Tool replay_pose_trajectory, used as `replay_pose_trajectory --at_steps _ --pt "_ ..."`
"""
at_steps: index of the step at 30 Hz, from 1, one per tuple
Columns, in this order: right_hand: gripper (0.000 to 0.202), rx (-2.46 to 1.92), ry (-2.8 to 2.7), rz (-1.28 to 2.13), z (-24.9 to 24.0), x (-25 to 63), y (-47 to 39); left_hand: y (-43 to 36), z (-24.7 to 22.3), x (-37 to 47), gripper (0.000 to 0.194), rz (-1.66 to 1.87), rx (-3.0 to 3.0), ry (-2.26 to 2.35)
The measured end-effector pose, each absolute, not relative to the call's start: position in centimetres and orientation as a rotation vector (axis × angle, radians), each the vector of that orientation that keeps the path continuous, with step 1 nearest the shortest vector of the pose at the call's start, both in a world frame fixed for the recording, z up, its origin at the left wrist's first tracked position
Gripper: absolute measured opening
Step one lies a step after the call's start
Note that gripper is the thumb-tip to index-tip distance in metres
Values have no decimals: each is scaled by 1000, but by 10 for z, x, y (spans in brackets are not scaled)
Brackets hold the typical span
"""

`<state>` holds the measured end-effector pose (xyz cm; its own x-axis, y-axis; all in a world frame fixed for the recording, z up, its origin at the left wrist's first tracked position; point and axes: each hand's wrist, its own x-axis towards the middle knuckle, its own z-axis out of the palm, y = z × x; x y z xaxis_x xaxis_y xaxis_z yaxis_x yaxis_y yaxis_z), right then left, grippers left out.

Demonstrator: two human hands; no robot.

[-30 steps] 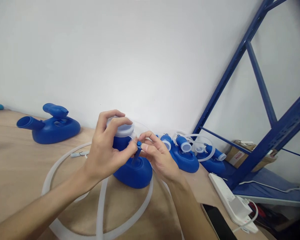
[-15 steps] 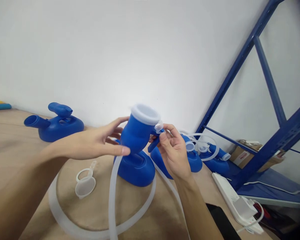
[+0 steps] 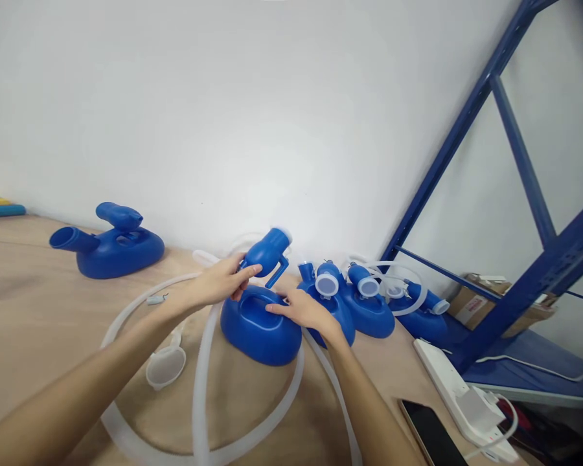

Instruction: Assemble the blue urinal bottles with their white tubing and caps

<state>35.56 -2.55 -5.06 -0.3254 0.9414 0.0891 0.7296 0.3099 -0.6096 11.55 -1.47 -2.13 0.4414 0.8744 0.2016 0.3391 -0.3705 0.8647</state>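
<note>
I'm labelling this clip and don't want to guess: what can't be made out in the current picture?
In the head view:
- Blue spout's lower end: mostly covered by the left hand.
- Phone's near end: cut off by bottom edge.
- White hose's lowest stretch: cut off by bottom edge.
- Carton label's print: too small.

No legible writing
A pale label (image 3: 468, 309) with reddish print stands on the side of the cardboard box (image 3: 454, 300), which sits on the blue shelf (image 3: 529, 357) at the right; its print is too small and blurred to read; no word, brand, number or sign can be made out.
</note>
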Motion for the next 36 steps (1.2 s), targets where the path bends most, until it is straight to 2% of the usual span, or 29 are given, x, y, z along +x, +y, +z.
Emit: replay_pose_trajectory --at_steps 3,8,15,21,24,26,29,32,34,36 --pt "33 -1472 -2230 690 -57 354 -17 -1 -47 131 56 864 1918 1075" --pt "34 -1473 -2277 643 -54 357 -16 2 -55 137 73 956 2035 1204" --pt "33 -1445 -2282 675 -57 354 -14 2 -64 139 65 901 2368 1412" --pt "35 -1500 -2065 373 -57 343 -17 -40 -22 130 59 714 2491 1502" --pt "37 -1359 -1900 261 -47 338 -21 -66 9 116 76 721 2338 1363" --pt "40 -1288 -1733 291 -34 338 -21 -74 25 103 89 822 2143 1147" --pt "47 -1194 -1380 571 -6 344 -9 -64 38 79 92 1066 1920 994" --pt "43 -1067 -1060 716 24 351 16 -24 29 52 85 1116 2013 1255" --pt "38 -1031 -940 806 40 353 37 10 11 38 81 870 2128 1621" --pt "35 -1024 -920 828 48 353 56 40 -15 27 86 581 2099 1919"
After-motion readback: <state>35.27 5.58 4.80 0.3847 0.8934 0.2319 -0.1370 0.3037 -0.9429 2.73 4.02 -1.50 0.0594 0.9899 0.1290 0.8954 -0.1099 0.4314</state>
